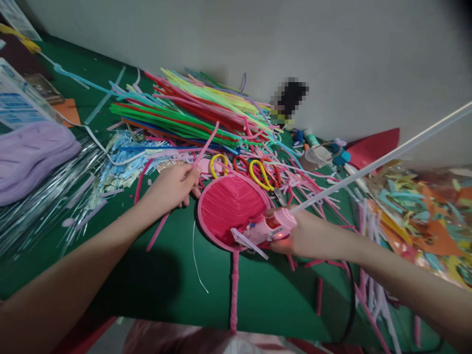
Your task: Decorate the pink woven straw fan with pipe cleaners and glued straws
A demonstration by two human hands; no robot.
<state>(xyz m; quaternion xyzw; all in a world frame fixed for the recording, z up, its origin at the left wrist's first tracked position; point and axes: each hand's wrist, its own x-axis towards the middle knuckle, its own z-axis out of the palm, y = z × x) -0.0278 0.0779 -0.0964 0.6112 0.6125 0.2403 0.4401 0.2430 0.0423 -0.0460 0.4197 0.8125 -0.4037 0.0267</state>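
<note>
My left hand (172, 188) is closed on a pink pipe cleaner (206, 142) that runs up and right from the fingers and down past the wrist. My right hand (298, 236) grips a pink hot glue gun (266, 228) with a long clear glue stick (387, 157) poking out behind it. The gun's tip rests at the lower rim of a round pink fan-shaped piece (230, 206) wound in pink, with a wrapped pink handle (234, 295) hanging toward me. All lie on a green table (162, 275).
A heap of coloured pipe cleaners (191, 108) lies at the back. Yellow-handled scissors (260, 174) sit behind the fan. Lilac fluffy material (33, 157) and silver strips are left, cut coloured paper (416, 211) right, a white wall beyond.
</note>
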